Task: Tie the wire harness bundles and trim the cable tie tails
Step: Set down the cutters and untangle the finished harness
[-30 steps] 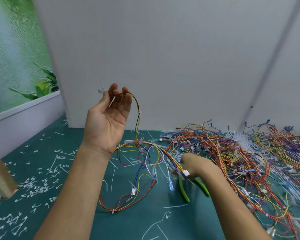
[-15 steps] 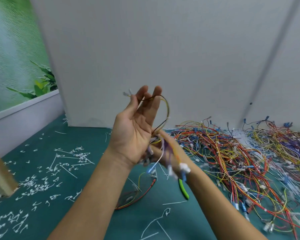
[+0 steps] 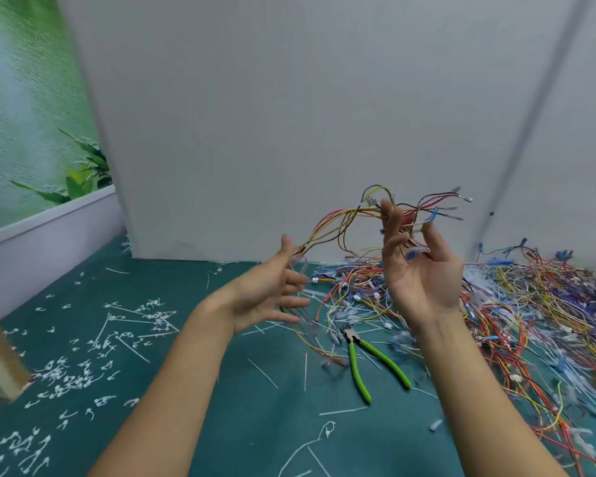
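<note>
In the air above the table [image 3: 193, 401], the right hand [image 3: 422, 273] is raised palm-in, its fingers loosely curled round one end of a wire harness [image 3: 344, 218]. The coloured strands arc across to the left hand [image 3: 267, 294], reaching the crook of its thumb. That hand's fingers are spread and blurred, so I cannot tell whether it has hold of them. Below and between the hands lie green-handled cutters [image 3: 375, 359] with their handles apart. Beyond the right hand sprawls a pile of loose harnesses [image 3: 530, 304]. Left of the left hand, trimmed white tie tails [image 3: 131, 321] litter the surface.
</note>
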